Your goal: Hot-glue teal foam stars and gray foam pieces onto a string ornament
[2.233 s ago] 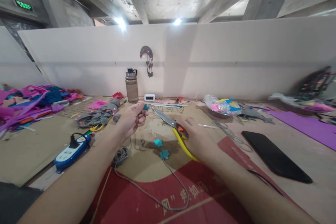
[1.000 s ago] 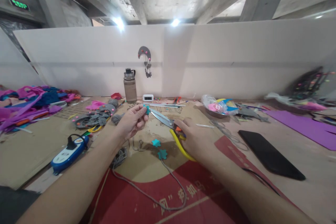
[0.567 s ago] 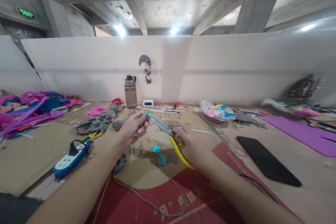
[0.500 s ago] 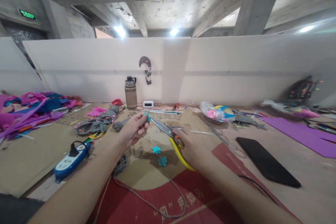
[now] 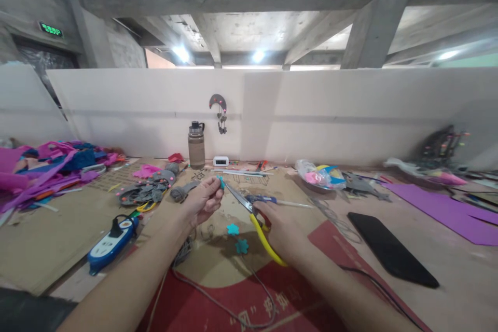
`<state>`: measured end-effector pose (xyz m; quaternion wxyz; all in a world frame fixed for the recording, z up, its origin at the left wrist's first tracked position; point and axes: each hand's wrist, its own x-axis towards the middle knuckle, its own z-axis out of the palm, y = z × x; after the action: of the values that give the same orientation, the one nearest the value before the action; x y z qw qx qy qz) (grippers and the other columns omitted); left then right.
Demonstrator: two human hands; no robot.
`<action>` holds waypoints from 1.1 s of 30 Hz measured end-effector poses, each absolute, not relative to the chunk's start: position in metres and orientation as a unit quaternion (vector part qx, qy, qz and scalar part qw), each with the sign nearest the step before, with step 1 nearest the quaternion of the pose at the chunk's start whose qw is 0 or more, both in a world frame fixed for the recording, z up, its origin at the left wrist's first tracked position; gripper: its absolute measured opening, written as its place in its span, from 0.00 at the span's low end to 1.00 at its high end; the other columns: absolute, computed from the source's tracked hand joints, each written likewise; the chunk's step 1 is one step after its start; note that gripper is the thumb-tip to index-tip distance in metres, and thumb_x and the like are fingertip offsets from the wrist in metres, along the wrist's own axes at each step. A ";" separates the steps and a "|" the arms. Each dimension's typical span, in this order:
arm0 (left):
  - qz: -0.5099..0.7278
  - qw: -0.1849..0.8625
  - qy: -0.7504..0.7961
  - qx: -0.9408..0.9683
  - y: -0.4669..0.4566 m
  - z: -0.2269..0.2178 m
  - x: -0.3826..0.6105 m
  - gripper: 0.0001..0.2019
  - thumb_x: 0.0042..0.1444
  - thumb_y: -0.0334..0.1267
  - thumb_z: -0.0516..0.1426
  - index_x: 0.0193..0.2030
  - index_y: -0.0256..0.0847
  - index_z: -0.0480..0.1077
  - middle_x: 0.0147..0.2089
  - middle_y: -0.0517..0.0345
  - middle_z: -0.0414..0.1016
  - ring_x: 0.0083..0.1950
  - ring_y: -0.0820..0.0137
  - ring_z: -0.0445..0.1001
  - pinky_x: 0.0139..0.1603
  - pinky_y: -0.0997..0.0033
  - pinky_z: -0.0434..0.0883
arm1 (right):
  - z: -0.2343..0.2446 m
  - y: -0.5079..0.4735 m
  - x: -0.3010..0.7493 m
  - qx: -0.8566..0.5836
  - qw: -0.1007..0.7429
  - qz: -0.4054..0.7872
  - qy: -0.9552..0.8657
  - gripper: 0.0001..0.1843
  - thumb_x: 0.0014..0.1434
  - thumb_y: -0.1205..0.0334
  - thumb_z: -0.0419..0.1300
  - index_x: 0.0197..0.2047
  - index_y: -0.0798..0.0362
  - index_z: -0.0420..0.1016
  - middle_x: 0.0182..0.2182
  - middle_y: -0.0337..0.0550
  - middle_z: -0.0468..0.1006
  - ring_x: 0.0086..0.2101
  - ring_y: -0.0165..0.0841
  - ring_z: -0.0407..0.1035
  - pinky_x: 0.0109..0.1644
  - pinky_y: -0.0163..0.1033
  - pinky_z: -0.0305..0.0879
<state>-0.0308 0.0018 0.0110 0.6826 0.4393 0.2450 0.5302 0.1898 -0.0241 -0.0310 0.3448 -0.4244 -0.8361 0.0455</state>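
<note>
My left hand [image 5: 204, 201] pinches a small teal piece [image 5: 221, 182] between thumb and fingertips; most of the piece is hidden by the fingers. My right hand [image 5: 278, 223] grips scissors [image 5: 268, 241] with yellow handles, and their blades point up and left, the tips close beside the teal piece. Whether the blades touch it I cannot tell. On the cardboard below lie two teal flower-shaped cutouts, an upper flower [image 5: 232, 229] and a lower flower [image 5: 241, 246]. Grey cord [image 5: 218, 298] loops around beneath them from a bundle by my left wrist.
A blue-and-white power strip [image 5: 112, 244] and grey felt pieces [image 5: 146, 192] lie left; a black phone-like slab [image 5: 391, 249] lies right. Behind stand a bottle [image 5: 196, 146] and a small white clock [image 5: 221, 161]. A blue-handled tool [image 5: 264, 199] lies beyond the scissors.
The camera has tilted up slightly, so the scene sits lower. Less of the teal piece shows at my left fingertips, and more of the blue-handled tool is visible behind the scissors.
</note>
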 end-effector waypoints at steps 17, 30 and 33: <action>0.652 0.565 0.276 0.422 0.002 0.019 -0.033 0.10 0.46 0.34 0.62 0.36 0.33 0.72 0.30 0.56 0.73 0.29 0.76 0.72 0.29 0.80 0.70 | -0.028 -0.016 0.189 -0.406 0.412 0.126 -0.806 0.19 0.56 0.57 0.55 0.50 0.55 0.66 0.44 0.51 0.71 0.43 0.37 0.67 0.48 0.43 0.63; 0.632 0.567 0.310 0.427 0.009 0.009 -0.032 0.17 0.42 0.30 0.64 0.39 0.36 0.67 0.29 0.59 0.72 0.30 0.73 0.74 0.27 0.78 0.70 | -0.033 -0.018 0.191 -0.428 0.347 0.125 -0.825 0.15 0.56 0.64 0.54 0.48 0.52 0.67 0.41 0.47 0.70 0.40 0.36 0.66 0.44 0.39 0.62; 0.632 0.575 0.309 0.418 0.009 0.009 -0.031 0.15 0.40 0.30 0.65 0.36 0.36 0.68 0.30 0.59 0.72 0.29 0.74 0.73 0.26 0.78 0.69 | -0.032 -0.019 0.191 -0.420 0.347 0.125 -0.829 0.15 0.56 0.62 0.54 0.48 0.51 0.66 0.40 0.47 0.70 0.39 0.35 0.65 0.43 0.39 0.62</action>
<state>-0.0313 0.0086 0.0092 0.5749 0.4176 0.3092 0.6320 0.1907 -0.0193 -0.0321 0.3471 -0.4198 -0.8293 0.1246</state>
